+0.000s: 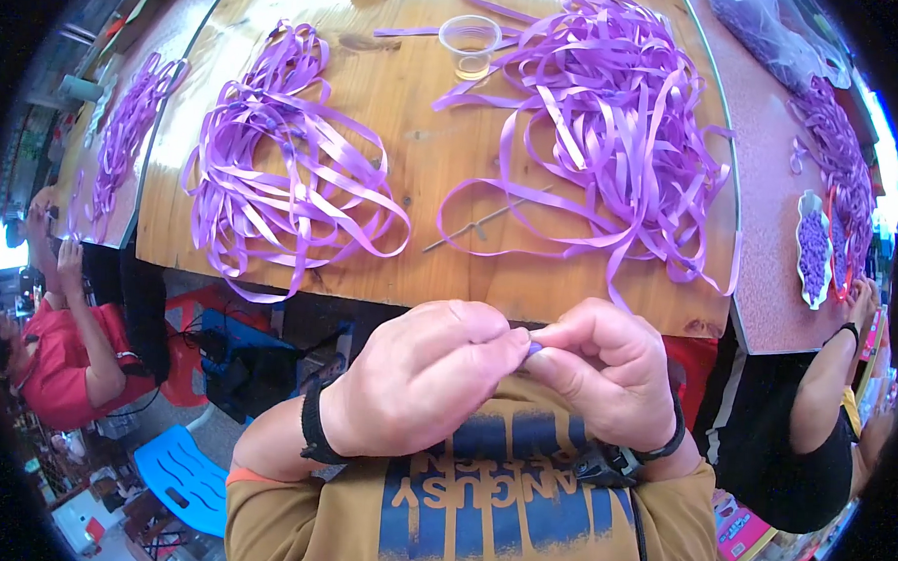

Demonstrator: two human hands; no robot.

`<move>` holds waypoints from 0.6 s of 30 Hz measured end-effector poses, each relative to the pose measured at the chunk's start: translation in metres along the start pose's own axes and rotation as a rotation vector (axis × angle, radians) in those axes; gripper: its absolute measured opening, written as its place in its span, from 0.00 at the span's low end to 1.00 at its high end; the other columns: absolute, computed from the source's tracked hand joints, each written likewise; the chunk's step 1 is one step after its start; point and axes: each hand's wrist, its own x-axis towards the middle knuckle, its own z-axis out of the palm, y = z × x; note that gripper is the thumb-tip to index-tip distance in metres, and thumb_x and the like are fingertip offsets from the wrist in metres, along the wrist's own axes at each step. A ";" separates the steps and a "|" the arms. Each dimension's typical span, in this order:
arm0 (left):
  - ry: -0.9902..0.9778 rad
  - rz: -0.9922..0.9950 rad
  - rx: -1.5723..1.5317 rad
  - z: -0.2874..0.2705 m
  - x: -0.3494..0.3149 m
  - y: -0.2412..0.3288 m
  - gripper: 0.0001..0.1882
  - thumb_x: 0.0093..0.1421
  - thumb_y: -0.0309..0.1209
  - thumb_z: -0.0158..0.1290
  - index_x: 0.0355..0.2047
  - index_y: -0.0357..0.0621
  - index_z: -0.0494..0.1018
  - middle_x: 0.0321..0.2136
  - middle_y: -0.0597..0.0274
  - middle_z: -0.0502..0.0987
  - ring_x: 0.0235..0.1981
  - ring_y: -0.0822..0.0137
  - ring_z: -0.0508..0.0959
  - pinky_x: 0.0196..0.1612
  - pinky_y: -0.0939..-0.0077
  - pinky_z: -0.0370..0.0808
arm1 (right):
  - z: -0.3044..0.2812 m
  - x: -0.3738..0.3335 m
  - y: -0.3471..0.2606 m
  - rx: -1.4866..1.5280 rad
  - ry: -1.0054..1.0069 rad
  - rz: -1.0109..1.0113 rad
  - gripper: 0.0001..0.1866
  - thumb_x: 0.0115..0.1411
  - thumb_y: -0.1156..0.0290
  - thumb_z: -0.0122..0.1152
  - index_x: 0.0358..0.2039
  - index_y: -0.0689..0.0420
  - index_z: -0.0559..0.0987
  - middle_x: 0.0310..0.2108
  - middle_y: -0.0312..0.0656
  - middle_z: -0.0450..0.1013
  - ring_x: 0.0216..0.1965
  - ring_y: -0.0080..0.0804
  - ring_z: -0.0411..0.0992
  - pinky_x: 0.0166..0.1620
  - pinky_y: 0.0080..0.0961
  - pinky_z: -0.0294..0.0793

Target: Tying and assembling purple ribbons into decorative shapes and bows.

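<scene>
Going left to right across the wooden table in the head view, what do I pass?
Left pile of purple ribbon → thin metal rod → clear plastic cup → right pile of purple ribbon, all on the wooden table.

Wooden table [404, 160], pink speckled table [768, 222], blue plastic stool [180, 474].

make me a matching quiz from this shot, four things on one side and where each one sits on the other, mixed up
Things:
1. clear plastic cup
2. blue plastic stool
3. small purple piece
4. thin metal rod

Places:
A. pinched between the fingertips of the left hand and right hand
B. on the floor, lower left
C. far side of the wooden table, upright
D. flat on the table between the two purple ribbon heaps

Pairs: 1-C, 2-B, 3-A, 4-D
</scene>
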 end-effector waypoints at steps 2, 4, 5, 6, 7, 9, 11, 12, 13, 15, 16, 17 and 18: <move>-0.010 0.062 0.085 0.001 0.000 0.000 0.13 0.44 0.17 0.58 0.32 0.36 0.72 0.25 0.57 0.72 0.20 0.64 0.72 0.21 0.75 0.68 | 0.000 0.000 0.001 -0.006 0.000 0.015 0.06 0.55 0.79 0.59 0.33 0.65 0.73 0.31 0.38 0.73 0.33 0.17 0.71 0.37 0.14 0.70; -0.042 0.114 0.171 0.001 0.001 0.000 0.13 0.44 0.16 0.57 0.32 0.35 0.72 0.25 0.57 0.72 0.20 0.64 0.71 0.21 0.75 0.68 | 0.000 0.000 0.002 0.009 0.014 0.004 0.06 0.55 0.80 0.58 0.33 0.65 0.73 0.31 0.38 0.74 0.33 0.17 0.71 0.37 0.14 0.70; -0.042 0.154 0.215 0.001 0.001 0.000 0.12 0.44 0.16 0.57 0.32 0.35 0.72 0.25 0.57 0.72 0.19 0.64 0.70 0.21 0.75 0.68 | 0.000 0.000 0.003 0.012 0.019 -0.013 0.06 0.55 0.80 0.58 0.33 0.65 0.73 0.31 0.38 0.74 0.33 0.17 0.71 0.37 0.14 0.70; -0.058 0.139 0.214 0.001 0.003 0.000 0.12 0.44 0.16 0.57 0.32 0.35 0.72 0.25 0.57 0.72 0.19 0.64 0.70 0.21 0.75 0.68 | 0.001 0.001 0.003 0.014 0.018 -0.002 0.06 0.55 0.79 0.58 0.33 0.65 0.73 0.31 0.38 0.74 0.33 0.17 0.71 0.37 0.14 0.70; -0.025 0.083 0.082 0.001 0.005 -0.001 0.11 0.46 0.16 0.56 0.32 0.35 0.71 0.27 0.58 0.72 0.20 0.66 0.71 0.22 0.77 0.68 | 0.001 0.001 0.003 0.015 0.018 0.007 0.06 0.55 0.79 0.59 0.33 0.64 0.73 0.31 0.39 0.74 0.33 0.17 0.71 0.37 0.14 0.70; 0.007 0.033 -0.049 0.000 0.009 0.001 0.09 0.48 0.17 0.56 0.32 0.35 0.71 0.28 0.58 0.72 0.21 0.69 0.71 0.24 0.79 0.69 | 0.002 0.002 0.003 0.030 0.057 -0.079 0.05 0.54 0.78 0.59 0.32 0.64 0.74 0.27 0.37 0.72 0.28 0.17 0.70 0.31 0.14 0.68; -0.029 -0.531 -0.594 -0.002 0.010 0.009 0.07 0.53 0.19 0.54 0.33 0.36 0.70 0.29 0.61 0.73 0.23 0.75 0.71 0.28 0.84 0.70 | 0.001 0.001 0.001 0.041 0.098 -0.162 0.05 0.54 0.77 0.60 0.30 0.63 0.75 0.22 0.35 0.71 0.22 0.16 0.68 0.24 0.14 0.65; -0.006 -0.810 -0.857 -0.003 0.011 0.011 0.08 0.55 0.22 0.54 0.35 0.37 0.69 0.29 0.65 0.73 0.25 0.81 0.70 0.29 0.89 0.68 | -0.001 0.000 0.000 0.002 0.072 -0.116 0.05 0.54 0.77 0.60 0.32 0.64 0.74 0.26 0.37 0.73 0.27 0.17 0.70 0.30 0.14 0.68; -0.006 -0.810 -0.857 -0.005 0.012 0.012 0.08 0.55 0.22 0.54 0.35 0.37 0.69 0.29 0.65 0.73 0.25 0.81 0.70 0.29 0.89 0.68 | -0.003 -0.001 -0.002 -0.032 0.043 -0.091 0.06 0.55 0.78 0.59 0.33 0.64 0.73 0.30 0.39 0.74 0.32 0.17 0.72 0.36 0.13 0.70; -0.012 -1.084 -1.172 -0.008 0.014 0.012 0.10 0.55 0.23 0.55 0.37 0.38 0.69 0.29 0.67 0.74 0.25 0.83 0.69 0.26 0.92 0.65 | -0.004 -0.002 -0.003 -0.099 0.045 -0.093 0.06 0.54 0.78 0.60 0.32 0.65 0.74 0.29 0.38 0.74 0.31 0.17 0.72 0.35 0.13 0.70; -0.030 -1.120 -1.159 -0.008 0.015 0.013 0.12 0.55 0.25 0.56 0.39 0.37 0.69 0.29 0.68 0.74 0.25 0.85 0.68 0.24 0.94 0.63 | -0.004 -0.002 -0.003 -0.166 0.047 -0.115 0.06 0.54 0.78 0.60 0.32 0.65 0.74 0.28 0.38 0.74 0.30 0.17 0.72 0.34 0.13 0.70; -0.030 -1.122 -1.158 -0.009 0.015 0.012 0.12 0.55 0.25 0.56 0.39 0.37 0.69 0.29 0.68 0.74 0.25 0.85 0.68 0.24 0.94 0.63 | -0.004 -0.002 -0.002 -0.160 0.046 -0.115 0.06 0.54 0.78 0.60 0.32 0.65 0.74 0.28 0.38 0.74 0.30 0.17 0.72 0.34 0.13 0.70; -0.045 -1.138 -1.174 -0.009 0.016 0.011 0.12 0.55 0.25 0.56 0.38 0.37 0.70 0.29 0.68 0.74 0.25 0.85 0.68 0.24 0.94 0.63 | -0.004 -0.002 -0.002 -0.164 0.053 -0.124 0.06 0.54 0.78 0.60 0.31 0.65 0.74 0.28 0.38 0.74 0.30 0.17 0.72 0.33 0.13 0.70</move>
